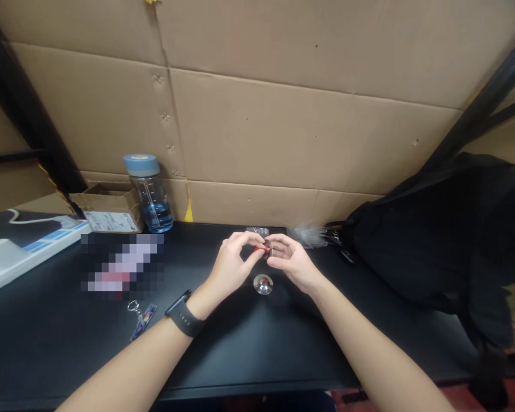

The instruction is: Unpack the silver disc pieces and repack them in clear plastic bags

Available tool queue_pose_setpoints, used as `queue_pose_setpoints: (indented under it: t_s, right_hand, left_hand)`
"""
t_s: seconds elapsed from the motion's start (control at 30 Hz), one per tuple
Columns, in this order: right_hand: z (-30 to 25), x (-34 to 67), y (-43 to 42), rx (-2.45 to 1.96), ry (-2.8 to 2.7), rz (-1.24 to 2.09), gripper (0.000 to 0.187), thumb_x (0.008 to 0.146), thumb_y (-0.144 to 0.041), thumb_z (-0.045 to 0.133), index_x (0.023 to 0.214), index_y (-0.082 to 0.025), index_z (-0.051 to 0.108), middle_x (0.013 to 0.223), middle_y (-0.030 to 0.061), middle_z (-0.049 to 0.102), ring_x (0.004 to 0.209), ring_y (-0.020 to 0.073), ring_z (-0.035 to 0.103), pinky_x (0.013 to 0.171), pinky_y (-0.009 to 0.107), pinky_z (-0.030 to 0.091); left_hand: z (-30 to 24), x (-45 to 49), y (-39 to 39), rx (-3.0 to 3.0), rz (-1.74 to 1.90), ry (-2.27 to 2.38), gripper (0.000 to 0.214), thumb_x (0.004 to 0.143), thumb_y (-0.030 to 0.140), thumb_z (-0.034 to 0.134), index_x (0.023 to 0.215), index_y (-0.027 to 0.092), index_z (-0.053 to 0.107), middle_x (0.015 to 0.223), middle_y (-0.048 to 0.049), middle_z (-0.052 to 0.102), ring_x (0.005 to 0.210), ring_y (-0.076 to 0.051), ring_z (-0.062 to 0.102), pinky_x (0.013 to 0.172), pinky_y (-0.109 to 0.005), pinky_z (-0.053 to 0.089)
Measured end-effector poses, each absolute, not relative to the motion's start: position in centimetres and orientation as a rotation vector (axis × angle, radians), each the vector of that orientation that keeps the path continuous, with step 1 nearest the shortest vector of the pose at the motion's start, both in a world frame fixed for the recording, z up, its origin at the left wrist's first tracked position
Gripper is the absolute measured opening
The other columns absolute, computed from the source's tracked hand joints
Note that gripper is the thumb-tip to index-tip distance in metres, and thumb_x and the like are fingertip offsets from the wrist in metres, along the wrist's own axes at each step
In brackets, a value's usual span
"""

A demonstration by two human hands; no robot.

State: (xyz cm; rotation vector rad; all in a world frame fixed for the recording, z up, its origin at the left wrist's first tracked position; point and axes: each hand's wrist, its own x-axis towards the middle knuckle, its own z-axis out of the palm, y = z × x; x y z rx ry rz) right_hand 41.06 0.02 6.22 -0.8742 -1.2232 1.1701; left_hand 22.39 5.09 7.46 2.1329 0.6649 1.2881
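Between my two hands is a small shiny round metal disc, which looks like a finger cymbal (268, 248), with a red cord-like piece at its middle. My left hand (240, 256) pinches the red piece between thumb and fingertips. Around the disc's right edge, the thumb and fingers of my right hand (292, 260) are closed, partly hiding it. A second finger cymbal (263, 284), domed and mirror-bright with a spot of red at its centre, lies on the black table (240, 355) just below my hands.
At the back left stand a blue-lidded water bottle (149, 194) and an open cardboard box (114, 209). A white power strip (38, 252) lies far left, a keychain (142, 321) nearer. Clear plastic bags (306, 234) lie behind my right hand. A black bag (438, 240) fills the right side.
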Motion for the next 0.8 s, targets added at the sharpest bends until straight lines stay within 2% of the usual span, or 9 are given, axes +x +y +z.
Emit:
queue_pose_setpoints:
  t_s: [0.2,0.43,0.8]
  right_hand:
    - [6.42,40.93,-0.09,-0.873,-1.222,1.176,0.055,0.064,-0.020,0.089,0.114,-0.023,0.065,0.112,0.0062,0.070,0.097,0.0187,0.068,0.092,0.036,0.054]
    - [6.54,40.97,-0.14,-0.878,-1.222,1.168,0.055,0.065,-0.022,0.089,0.114,-0.023,0.063,0.113,0.0074,0.070,0.102,0.0226,0.069,0.098,0.043,0.052]
    - [6.69,40.85,-0.18,-0.858,-1.225,1.184,0.063,0.063,-0.019,0.089,0.119,-0.025,0.060,0.110,0.0058,0.070,0.096,0.0196,0.069,0.090,0.037,0.055]
  left_hand:
    - [6.94,22.70,5.13,2.001,1.321,0.654,0.010,0.085,0.022,0.070,0.094,0.023,0.069,0.099,-0.0041,0.071,0.092,-0.019,0.070,0.090,-0.035,0.054]
    - [7.01,22.66,5.02,2.061,1.308,0.662,0.007,0.084,0.024,0.071,0.091,0.024,0.071,0.097,-0.0039,0.071,0.094,-0.020,0.068,0.089,-0.036,0.055]
    - [7.43,22.51,4.77,2.236,1.326,0.691,0.007,0.087,0.022,0.068,0.090,0.027,0.072,0.095,-0.0006,0.075,0.092,-0.020,0.068,0.085,-0.035,0.051]
